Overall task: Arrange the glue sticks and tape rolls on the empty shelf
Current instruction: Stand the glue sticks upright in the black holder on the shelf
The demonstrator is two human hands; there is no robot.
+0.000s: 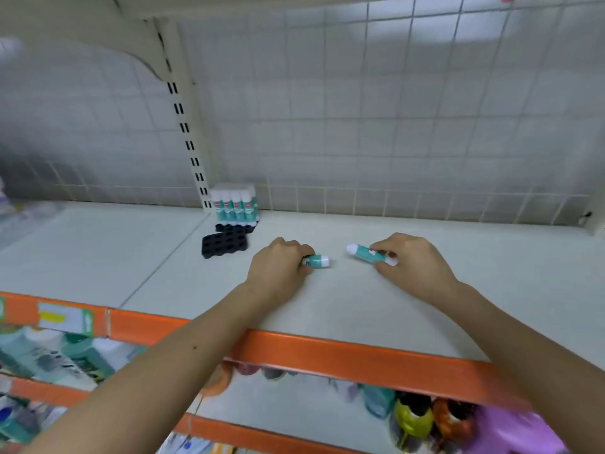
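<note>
From the head view, the left hand (278, 267) at frame centre curls around a teal glue stick (317, 261) lying on the white shelf (360, 309), white cap pointing right. Just right of centre, the right hand (415, 263) pinches a second glue stick (368, 253), tilted, cap toward the left. Behind them, left of centre, upright glue sticks (234, 204) stand in what seems a black tray (225, 244), partly empty.
</note>
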